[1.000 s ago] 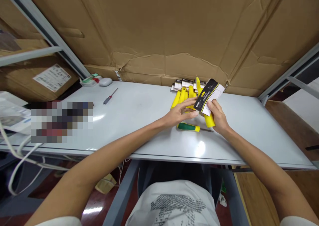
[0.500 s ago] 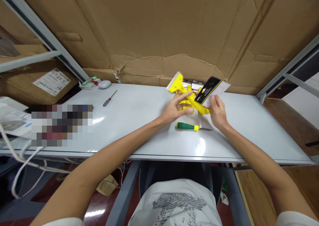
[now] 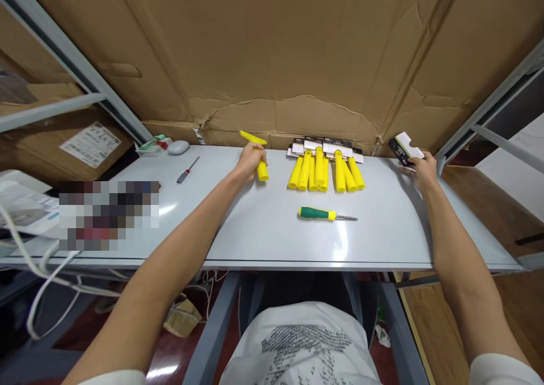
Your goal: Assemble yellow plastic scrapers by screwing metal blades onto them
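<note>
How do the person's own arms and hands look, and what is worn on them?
Both forearms are bare. The left hand and the right hand wear no gloves. No watch or ring shows. Short white sleeves appear at the picture's bottom corners.

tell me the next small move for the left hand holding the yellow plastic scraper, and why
Probably set the yellow plastic scraper down on the grey table. The left hand holds it low over bare tabletop, apart from the row of carded yellow scrapers, while the right hand holds the black-and-white card far off.

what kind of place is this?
Likely a packing or warehouse workstation: flattened cardboard sheets behind a white workbench, a row of identical yellow-handled scrapers with card sleeves, and a labelled cardboard carton on metal racking.
</note>
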### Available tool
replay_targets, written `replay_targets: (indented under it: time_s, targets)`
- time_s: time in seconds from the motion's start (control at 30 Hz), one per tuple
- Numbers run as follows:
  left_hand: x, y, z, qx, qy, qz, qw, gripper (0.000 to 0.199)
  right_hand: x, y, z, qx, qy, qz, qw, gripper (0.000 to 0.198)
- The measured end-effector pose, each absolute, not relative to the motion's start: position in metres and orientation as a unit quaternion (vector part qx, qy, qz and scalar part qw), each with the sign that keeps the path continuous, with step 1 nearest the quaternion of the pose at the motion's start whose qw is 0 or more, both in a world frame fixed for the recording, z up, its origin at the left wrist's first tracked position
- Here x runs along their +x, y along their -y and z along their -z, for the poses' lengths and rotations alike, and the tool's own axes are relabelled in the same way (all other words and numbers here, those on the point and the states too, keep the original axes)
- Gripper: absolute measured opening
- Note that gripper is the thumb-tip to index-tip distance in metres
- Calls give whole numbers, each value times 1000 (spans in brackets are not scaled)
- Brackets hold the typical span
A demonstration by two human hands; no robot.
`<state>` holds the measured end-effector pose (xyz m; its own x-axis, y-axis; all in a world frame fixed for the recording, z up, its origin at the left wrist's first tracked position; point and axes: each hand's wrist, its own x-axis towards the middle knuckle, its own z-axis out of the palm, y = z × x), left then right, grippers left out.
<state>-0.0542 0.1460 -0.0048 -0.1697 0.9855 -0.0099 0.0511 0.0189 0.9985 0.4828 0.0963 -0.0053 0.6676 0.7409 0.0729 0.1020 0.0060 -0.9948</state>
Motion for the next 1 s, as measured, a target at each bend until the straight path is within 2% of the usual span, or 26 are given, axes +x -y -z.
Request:
replay_targets:
  time_s: [0.17,0.5,0.63,0.73,0.83,1.0]
  targets:
    - [-53,-145,18,513,-593,-469,406,49,492,-94,14,-666,330,-266,614,19]
    - [-51,-150,37,614,-620,-431,230,39,488,-112,30,-760,364,-145,518,25]
    - [-52,-155,43,635,-624,-413,193,30,479,-108,26,-772,410,-52,484,31]
    - [-54,-160,42,649,-620,-406,172,16,467,-105,18,-773,441,27,456,14]
    - [-54,-160,39,657,-615,-413,139,10,445,-102,6,-753,505,76,415,24]
    - [-37,-140,32,746,-499,-435,75,18,374,-85,1,-650,693,38,311,30]
